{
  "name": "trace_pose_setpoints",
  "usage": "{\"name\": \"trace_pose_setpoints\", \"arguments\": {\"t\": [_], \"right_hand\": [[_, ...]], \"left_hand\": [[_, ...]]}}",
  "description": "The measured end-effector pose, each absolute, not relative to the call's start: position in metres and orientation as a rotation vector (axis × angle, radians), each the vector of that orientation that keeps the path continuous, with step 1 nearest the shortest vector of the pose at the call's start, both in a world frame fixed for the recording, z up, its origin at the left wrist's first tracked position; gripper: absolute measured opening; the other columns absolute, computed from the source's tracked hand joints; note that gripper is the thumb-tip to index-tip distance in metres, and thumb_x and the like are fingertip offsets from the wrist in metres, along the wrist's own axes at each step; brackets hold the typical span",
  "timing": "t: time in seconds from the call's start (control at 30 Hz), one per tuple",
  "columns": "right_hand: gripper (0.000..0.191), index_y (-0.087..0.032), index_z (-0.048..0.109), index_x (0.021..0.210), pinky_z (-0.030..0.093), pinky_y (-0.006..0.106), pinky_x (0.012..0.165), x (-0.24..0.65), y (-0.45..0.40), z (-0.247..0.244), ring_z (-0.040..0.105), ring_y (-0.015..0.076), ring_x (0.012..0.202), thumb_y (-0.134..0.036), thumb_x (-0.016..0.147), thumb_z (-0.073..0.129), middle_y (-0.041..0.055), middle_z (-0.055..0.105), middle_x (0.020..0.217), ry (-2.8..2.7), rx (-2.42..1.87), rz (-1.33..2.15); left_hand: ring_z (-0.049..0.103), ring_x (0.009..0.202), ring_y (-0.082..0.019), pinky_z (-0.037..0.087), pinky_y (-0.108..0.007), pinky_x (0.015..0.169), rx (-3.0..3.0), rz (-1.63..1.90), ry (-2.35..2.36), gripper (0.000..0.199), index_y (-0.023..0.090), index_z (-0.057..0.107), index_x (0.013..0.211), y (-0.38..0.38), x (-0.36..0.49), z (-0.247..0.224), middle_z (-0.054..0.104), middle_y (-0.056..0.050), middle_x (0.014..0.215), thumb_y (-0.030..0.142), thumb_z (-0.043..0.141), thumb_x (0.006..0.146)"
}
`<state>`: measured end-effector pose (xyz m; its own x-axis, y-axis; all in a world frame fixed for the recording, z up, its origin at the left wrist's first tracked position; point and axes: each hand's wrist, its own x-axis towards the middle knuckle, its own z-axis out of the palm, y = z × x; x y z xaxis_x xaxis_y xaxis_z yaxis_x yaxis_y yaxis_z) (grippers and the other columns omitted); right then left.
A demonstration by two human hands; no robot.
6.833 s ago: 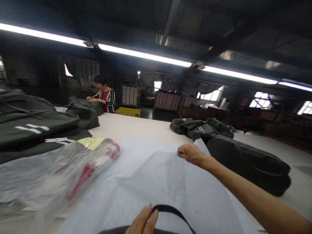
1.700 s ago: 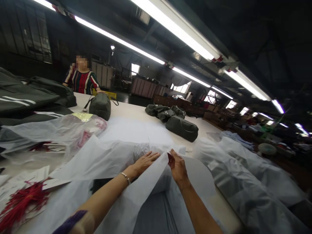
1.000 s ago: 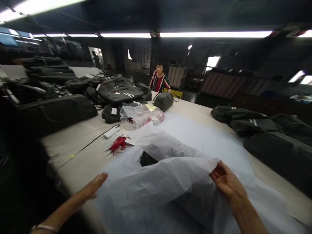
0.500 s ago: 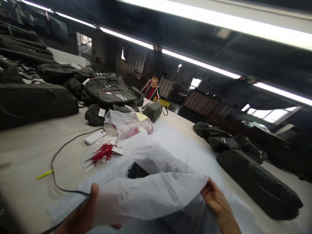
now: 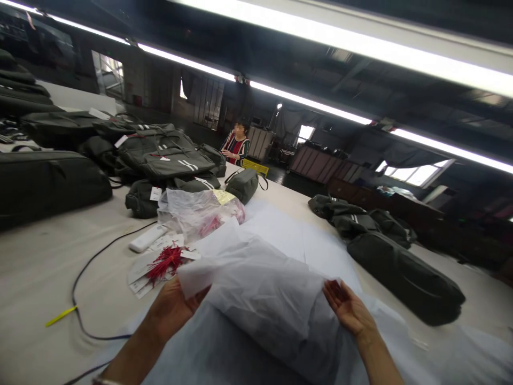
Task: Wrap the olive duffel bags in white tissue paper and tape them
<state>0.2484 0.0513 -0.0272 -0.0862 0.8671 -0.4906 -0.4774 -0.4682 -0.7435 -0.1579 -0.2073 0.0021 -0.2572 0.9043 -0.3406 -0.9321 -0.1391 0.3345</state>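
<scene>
A white translucent sheet (image 5: 264, 289) lies in folds over something dark at the front of the table. My left hand (image 5: 174, 307) grips its left corner, with the fingertips partly under the sheet. At the right corner, my right hand (image 5: 347, 305) pinches the edge between thumb and fingers. More thin white sheets (image 5: 288, 230) spread out beneath and behind. Left of the sheet are tags with red strings (image 5: 166, 262), a white device (image 5: 147, 238) and a clear plastic bag (image 5: 192, 208) holding red strings.
Dark bags (image 5: 168, 152) are piled at the back left, and a long dark bag (image 5: 48, 182) lies nearer. More dark bags (image 5: 404, 272) rest on the right. A black cord (image 5: 76, 283) curves across the left. Beyond the table is a person (image 5: 236, 143).
The sheet's near edge has been drawn over, covering the opening where a dark item showed. My left hand has moved up and inward to the corner. The view has shifted slightly right.
</scene>
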Motion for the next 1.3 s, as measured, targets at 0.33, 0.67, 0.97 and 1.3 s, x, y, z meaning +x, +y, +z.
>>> {"name": "trace_pose_setpoints", "arguments": {"t": [0.33,0.67,0.97,1.3], "right_hand": [[0.004,-0.018,0.064,0.081,0.063,0.036,0.082,0.245,0.049,-0.028,0.074,0.019,0.08,-0.015,0.084,0.064,0.0037,0.075,0.077,-0.4,-1.164,1.72],[0.006,-0.016,0.065,0.088,0.062,0.034,0.078,0.242,0.049,-0.028,0.074,0.02,0.08,-0.016,0.082,0.068,0.0068,0.075,0.082,-0.401,-1.218,1.675],[0.011,-0.011,0.066,0.089,0.06,0.028,0.068,0.224,0.038,-0.011,0.072,0.0165,0.068,-0.022,0.088,0.062,0.0078,0.074,0.073,-0.347,-1.202,1.631],[0.021,-0.013,0.067,0.094,0.057,0.034,0.08,0.212,0.026,-0.009,0.07,0.0174,0.075,-0.031,0.083,0.07,0.0068,0.073,0.083,-0.499,-1.137,1.424]], "left_hand": [[0.055,0.125,-0.022,0.045,-0.046,0.106,0.07,1.893,0.398,0.037,0.022,0.062,0.123,-0.064,-0.17,-0.042,0.06,-0.009,0.135,0.032,0.034,0.101],[0.023,0.146,-0.02,0.015,-0.04,0.122,0.481,2.085,1.3,0.052,0.034,0.039,0.143,-0.086,-0.155,-0.041,0.029,0.0,0.158,0.037,0.052,0.094],[0.029,0.143,-0.032,0.024,-0.061,0.117,2.819,0.6,0.941,0.084,0.03,0.016,0.153,-0.091,0.007,-0.089,0.028,-0.009,0.157,0.053,0.06,0.086],[0.027,0.144,-0.031,0.023,-0.06,0.116,3.059,0.455,1.11,0.08,0.031,0.023,0.151,-0.024,0.005,-0.069,0.029,-0.006,0.157,0.048,0.064,0.085]]}}
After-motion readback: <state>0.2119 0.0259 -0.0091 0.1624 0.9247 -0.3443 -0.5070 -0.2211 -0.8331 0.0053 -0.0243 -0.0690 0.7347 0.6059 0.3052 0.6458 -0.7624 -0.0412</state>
